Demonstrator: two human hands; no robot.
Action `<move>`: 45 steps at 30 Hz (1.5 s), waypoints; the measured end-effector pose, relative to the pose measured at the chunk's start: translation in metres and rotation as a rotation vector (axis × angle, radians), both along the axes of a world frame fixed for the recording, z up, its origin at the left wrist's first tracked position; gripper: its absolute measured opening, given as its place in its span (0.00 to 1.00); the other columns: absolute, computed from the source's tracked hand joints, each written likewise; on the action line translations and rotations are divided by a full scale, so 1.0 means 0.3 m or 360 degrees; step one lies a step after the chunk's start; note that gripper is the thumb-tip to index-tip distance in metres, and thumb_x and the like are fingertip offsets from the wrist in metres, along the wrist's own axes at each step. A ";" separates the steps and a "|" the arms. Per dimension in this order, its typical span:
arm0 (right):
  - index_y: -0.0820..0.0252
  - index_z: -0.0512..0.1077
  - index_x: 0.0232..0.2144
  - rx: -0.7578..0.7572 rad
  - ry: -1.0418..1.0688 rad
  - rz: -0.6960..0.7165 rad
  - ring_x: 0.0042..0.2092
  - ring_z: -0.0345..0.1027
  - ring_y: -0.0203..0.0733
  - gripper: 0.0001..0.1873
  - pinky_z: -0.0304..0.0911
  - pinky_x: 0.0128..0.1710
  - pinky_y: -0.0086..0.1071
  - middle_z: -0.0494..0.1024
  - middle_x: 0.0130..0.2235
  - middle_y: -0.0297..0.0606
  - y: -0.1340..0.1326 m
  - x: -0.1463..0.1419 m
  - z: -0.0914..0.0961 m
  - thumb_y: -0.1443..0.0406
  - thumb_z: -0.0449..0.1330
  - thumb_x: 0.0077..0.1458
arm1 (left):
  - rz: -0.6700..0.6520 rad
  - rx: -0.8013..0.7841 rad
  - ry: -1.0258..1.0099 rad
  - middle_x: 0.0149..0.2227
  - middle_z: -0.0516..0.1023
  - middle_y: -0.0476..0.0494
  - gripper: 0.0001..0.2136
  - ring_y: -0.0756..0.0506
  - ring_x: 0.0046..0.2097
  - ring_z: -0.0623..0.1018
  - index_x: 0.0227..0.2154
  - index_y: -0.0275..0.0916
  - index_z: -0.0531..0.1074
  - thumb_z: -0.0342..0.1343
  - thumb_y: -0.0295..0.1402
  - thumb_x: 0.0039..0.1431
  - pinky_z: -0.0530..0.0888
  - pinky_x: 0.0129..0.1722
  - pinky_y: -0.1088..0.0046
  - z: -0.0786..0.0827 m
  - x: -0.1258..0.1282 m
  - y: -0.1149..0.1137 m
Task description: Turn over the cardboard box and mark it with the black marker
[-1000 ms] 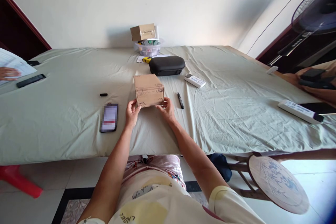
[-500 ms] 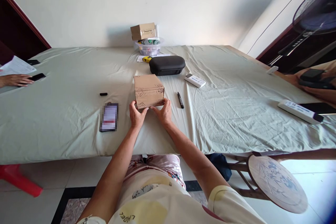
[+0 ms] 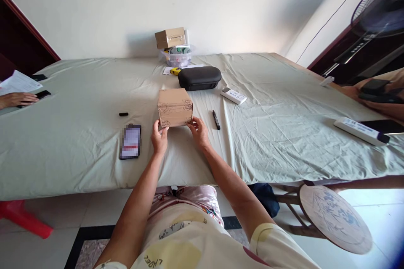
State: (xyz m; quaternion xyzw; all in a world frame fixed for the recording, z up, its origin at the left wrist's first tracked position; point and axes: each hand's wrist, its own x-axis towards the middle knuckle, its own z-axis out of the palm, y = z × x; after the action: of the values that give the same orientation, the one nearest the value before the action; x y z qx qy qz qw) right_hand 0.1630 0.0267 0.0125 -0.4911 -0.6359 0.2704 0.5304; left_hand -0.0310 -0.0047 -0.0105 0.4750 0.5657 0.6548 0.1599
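Observation:
A brown cardboard box (image 3: 175,111) with dark scribbled drawings on its near face and edges stands on the cloth in front of me. My left hand (image 3: 159,137) grips its lower left corner, thumb against the near face. At the lower right corner, my right hand (image 3: 199,132) pinches the box between thumb and fingers; the fingertips are partly hidden. To the right of the box lies a black marker (image 3: 216,119) without its cap. The black cap (image 3: 123,114) rests on the left, above a phone (image 3: 130,142) whose screen is blurred.
Behind the box are a black zip case (image 3: 200,77), a yellow tool (image 3: 175,71) and a plastic basket (image 3: 176,58) topped by another box (image 3: 169,38). White devices (image 3: 234,96) lie rightward. Another person's hand (image 3: 19,99) is at far left; a stool (image 3: 335,217) stands right.
The box has turned slightly, its near face now squarer to me, and shifted a little left. Both thumbs have moved from beneath the near edge out toward the corners.

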 end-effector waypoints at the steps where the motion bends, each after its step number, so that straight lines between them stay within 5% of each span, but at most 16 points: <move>1: 0.54 0.76 0.50 -0.0003 0.0018 -0.0002 0.36 0.74 0.42 0.18 0.74 0.43 0.39 0.81 0.47 0.41 0.002 0.002 0.001 0.56 0.62 0.59 | 0.0003 0.0010 -0.0012 0.59 0.79 0.31 0.25 0.36 0.63 0.79 0.58 0.38 0.70 0.61 0.48 0.65 0.78 0.61 0.61 0.001 -0.002 0.000; 12: 0.53 0.69 0.56 -0.0187 -0.0063 0.0124 0.34 0.78 0.43 0.21 0.74 0.41 0.39 0.87 0.44 0.39 -0.003 0.001 -0.010 0.60 0.60 0.60 | 0.0081 0.0229 0.0103 0.59 0.80 0.31 0.24 0.39 0.61 0.80 0.57 0.38 0.76 0.51 0.50 0.72 0.76 0.63 0.61 0.031 -0.025 -0.009; 17: 0.56 0.78 0.44 -0.0155 -0.0563 0.0203 0.43 0.79 0.47 0.10 0.72 0.47 0.38 0.87 0.41 0.40 -0.015 -0.002 0.012 0.63 0.58 0.63 | 0.0193 0.0405 0.0505 0.61 0.76 0.30 0.25 0.41 0.65 0.76 0.57 0.37 0.77 0.44 0.49 0.76 0.70 0.68 0.62 0.068 -0.034 -0.030; 21: 0.57 0.82 0.39 -0.0096 -0.1043 0.0119 0.48 0.77 0.48 0.13 0.67 0.50 0.37 0.86 0.45 0.43 -0.031 -0.007 0.037 0.61 0.58 0.68 | 0.0212 0.0418 0.0645 0.62 0.74 0.28 0.24 0.41 0.66 0.73 0.57 0.36 0.77 0.44 0.47 0.76 0.68 0.69 0.62 0.084 -0.022 -0.033; 26: 0.57 0.79 0.31 -0.0050 -0.1103 0.0129 0.35 0.75 0.42 0.19 0.61 0.38 0.33 0.83 0.32 0.39 -0.047 -0.030 0.039 0.56 0.57 0.70 | 0.0036 0.0382 0.0674 0.66 0.69 0.26 0.24 0.38 0.69 0.71 0.59 0.36 0.76 0.44 0.46 0.76 0.67 0.69 0.60 0.100 0.014 -0.019; 29: 0.56 0.75 0.26 0.0183 -0.0928 -0.0075 0.30 0.70 0.40 0.22 0.60 0.36 0.33 0.76 0.25 0.36 -0.042 -0.026 0.032 0.55 0.55 0.71 | -0.0060 0.0351 0.0691 0.65 0.69 0.27 0.22 0.39 0.67 0.72 0.60 0.38 0.75 0.44 0.43 0.76 0.69 0.68 0.59 0.115 0.050 -0.007; 34: 0.58 0.79 0.42 0.0819 -0.0700 -0.0531 0.42 0.74 0.46 0.18 0.63 0.48 0.40 0.81 0.39 0.44 -0.043 0.022 0.054 0.59 0.50 0.73 | -0.0172 0.0334 0.0635 0.65 0.70 0.32 0.19 0.39 0.65 0.74 0.61 0.42 0.75 0.47 0.36 0.74 0.70 0.68 0.59 0.133 0.121 0.014; 37: 0.56 0.75 0.59 0.0980 -0.0850 -0.0468 0.57 0.72 0.51 0.21 0.61 0.59 0.46 0.81 0.54 0.48 -0.066 0.020 0.075 0.59 0.51 0.72 | -0.0200 0.0289 0.0511 0.66 0.69 0.35 0.18 0.38 0.67 0.72 0.61 0.43 0.75 0.50 0.36 0.73 0.69 0.69 0.57 0.129 0.143 0.022; 40: 0.55 0.66 0.69 0.0930 -0.1104 -0.0194 0.71 0.60 0.52 0.27 0.49 0.71 0.48 0.73 0.66 0.47 -0.097 -0.023 0.088 0.56 0.51 0.73 | -0.0249 0.0265 0.0410 0.67 0.69 0.36 0.18 0.38 0.68 0.72 0.60 0.43 0.75 0.52 0.39 0.73 0.71 0.68 0.59 0.118 0.141 0.024; 45: 0.52 0.58 0.74 0.0586 -0.1311 0.0049 0.77 0.48 0.52 0.33 0.36 0.77 0.52 0.65 0.73 0.42 -0.122 -0.081 0.117 0.49 0.49 0.73 | -0.0225 0.0199 0.0458 0.67 0.70 0.35 0.19 0.39 0.67 0.74 0.60 0.43 0.76 0.52 0.43 0.73 0.73 0.66 0.60 0.116 0.125 0.020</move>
State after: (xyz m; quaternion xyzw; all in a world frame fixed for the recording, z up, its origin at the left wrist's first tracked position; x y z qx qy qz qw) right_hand 0.1389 -0.0100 0.0475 -0.4457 -0.8388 -0.0574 0.3074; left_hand 0.0064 0.0014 0.0242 0.6114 0.5061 0.6012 0.0930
